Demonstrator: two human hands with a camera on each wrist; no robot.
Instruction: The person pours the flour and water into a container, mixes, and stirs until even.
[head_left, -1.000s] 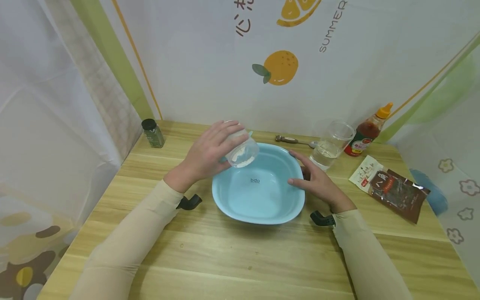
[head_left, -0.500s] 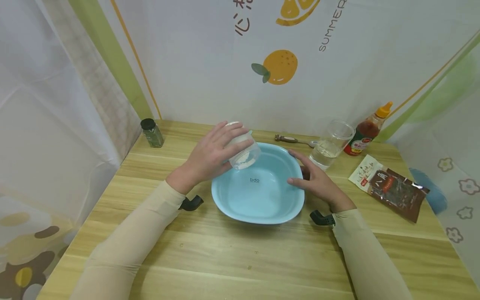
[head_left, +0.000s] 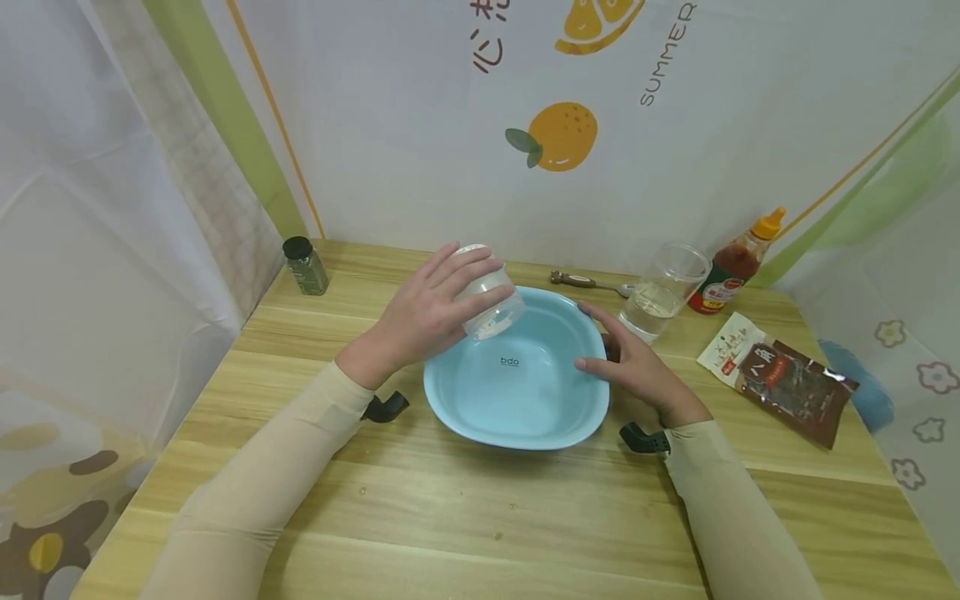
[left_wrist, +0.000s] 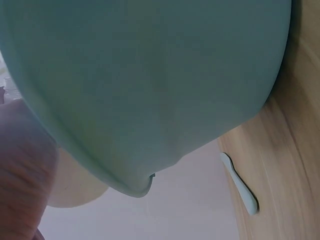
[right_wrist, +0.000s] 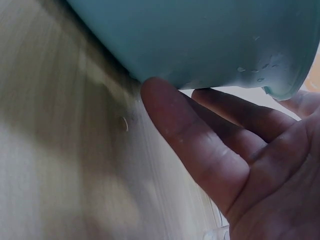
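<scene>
Left hand (head_left: 429, 310) wrapped round a clear cup (head_left: 495, 320), fingers slightly spread across its side, thumb out of sight. Cup held up off the table (head_left: 420, 517), tipped, lower end over the far left part of a light blue basin (head_left: 525, 408); some white stuff shows inside the cup. Right hand (head_left: 633, 367) half open on the basin's right rim, thumb over the inside, other fingers along the outside wall; right wrist view has water drops on that wall. Basin upright on the table between both arms, small dark lettering inside. Just right of the basin, a glass (head_left: 671, 287) part filled with clear liquid; beside it a red sauce bottle (head_left: 735, 271), yellow cap. Brown-handled spoon (head_left: 585, 282) behind the basin, its end by the glass. Brown and white bag (head_left: 780, 379) lying at right. Small dark-lidded jar (head_left: 306, 267) at far left. Left wrist view: pale green utensil (left_wrist: 240, 185) on the table. Cloth (head_left: 412, 150) with orange prints at back
</scene>
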